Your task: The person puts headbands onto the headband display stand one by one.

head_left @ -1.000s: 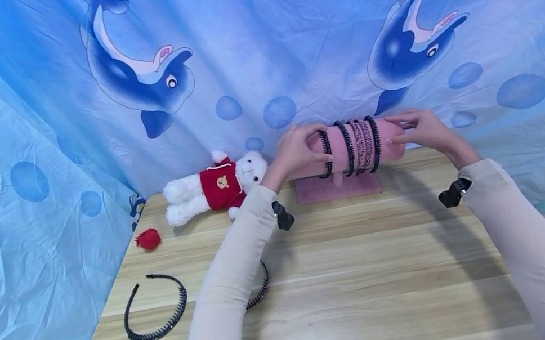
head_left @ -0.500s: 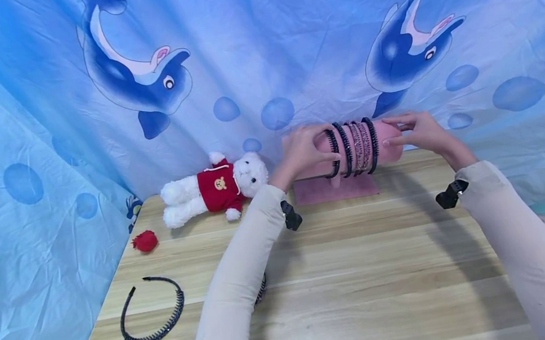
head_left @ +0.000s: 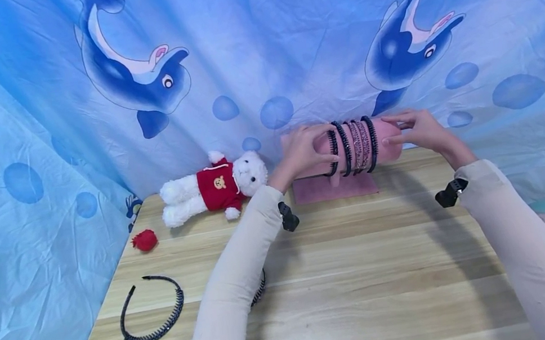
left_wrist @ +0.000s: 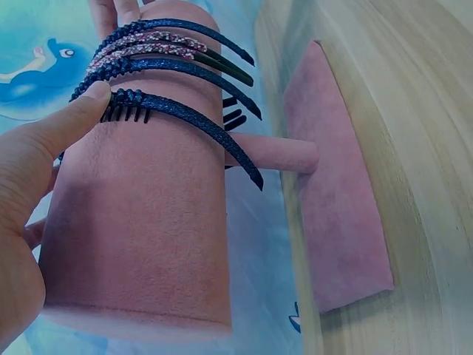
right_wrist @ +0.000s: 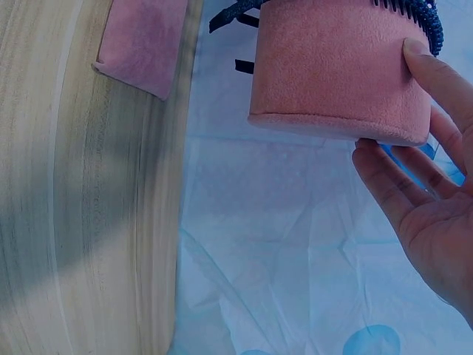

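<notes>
A pink plush headband stand [head_left: 391, 138] with a horizontal roll on a flat base stands at the back of the table. Two dark toothed headbands and two glittery pink ones sit close together toward the roll's right part. My left hand [head_left: 303, 149] grips the leftmost dark headband [left_wrist: 185, 115], its thumb on the toothed band in the left wrist view and its other fingers partly hidden behind the roll. At the right end, my right hand [head_left: 423, 130] holds the roll, thumb on its side and fingers around the end face [right_wrist: 340, 132].
Left of the stand lies a white teddy bear [head_left: 218, 185] in a red top. A red pompom-like ball [head_left: 145, 240] and a black headband [head_left: 155, 336] are on the table's left side. Another dark headband [head_left: 259, 291] is partly hidden by the left sleeve. A blue dolphin curtain [head_left: 258, 52] hangs behind.
My left hand has slid the leftmost dark headband right along the roll, closer to the others. My right hand stays at the roll's end. Little differs over the last half second.
</notes>
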`<state>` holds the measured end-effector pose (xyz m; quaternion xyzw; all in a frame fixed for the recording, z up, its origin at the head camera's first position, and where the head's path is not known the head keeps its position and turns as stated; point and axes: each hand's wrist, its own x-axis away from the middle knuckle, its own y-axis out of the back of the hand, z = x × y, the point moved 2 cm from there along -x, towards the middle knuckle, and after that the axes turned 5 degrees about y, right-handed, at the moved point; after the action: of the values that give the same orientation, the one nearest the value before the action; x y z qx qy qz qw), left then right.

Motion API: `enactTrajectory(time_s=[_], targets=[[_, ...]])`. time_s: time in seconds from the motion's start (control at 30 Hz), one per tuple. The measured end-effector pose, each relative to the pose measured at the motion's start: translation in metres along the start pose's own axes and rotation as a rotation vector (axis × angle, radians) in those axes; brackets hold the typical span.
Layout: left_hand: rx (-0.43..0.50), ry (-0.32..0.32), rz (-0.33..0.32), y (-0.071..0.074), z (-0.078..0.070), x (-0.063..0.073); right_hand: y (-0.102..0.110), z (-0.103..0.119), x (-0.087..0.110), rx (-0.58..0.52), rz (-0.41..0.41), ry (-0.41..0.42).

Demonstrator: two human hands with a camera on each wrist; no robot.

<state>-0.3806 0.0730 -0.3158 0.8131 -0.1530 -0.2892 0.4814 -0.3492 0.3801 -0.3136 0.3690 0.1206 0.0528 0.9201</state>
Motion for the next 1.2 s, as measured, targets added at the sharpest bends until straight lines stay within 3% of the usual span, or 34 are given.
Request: enactTrajectory(time_s=[0.43,0.77,1.03,1.2], targets=[[-0.069,-0.069,-0.065,-0.004,0.004,0.005,0.000,0.002,0.001,-0.003,-0.006,0.008],[-0.148,-0.064,-0.049,0.002,0.009,0.014,-0.002,0.005,0.004,0.006,-0.019,0.017],[-0.063,-0.133,0.005,0.017,0.027,0.040,-0.003,0.006,0.003,0.009,-0.003,-0.017],[0.068,-0.085,-0.025,0.025,0.048,0.064,-0.002,0.007,0.003,0.026,-0.008,-0.016]])
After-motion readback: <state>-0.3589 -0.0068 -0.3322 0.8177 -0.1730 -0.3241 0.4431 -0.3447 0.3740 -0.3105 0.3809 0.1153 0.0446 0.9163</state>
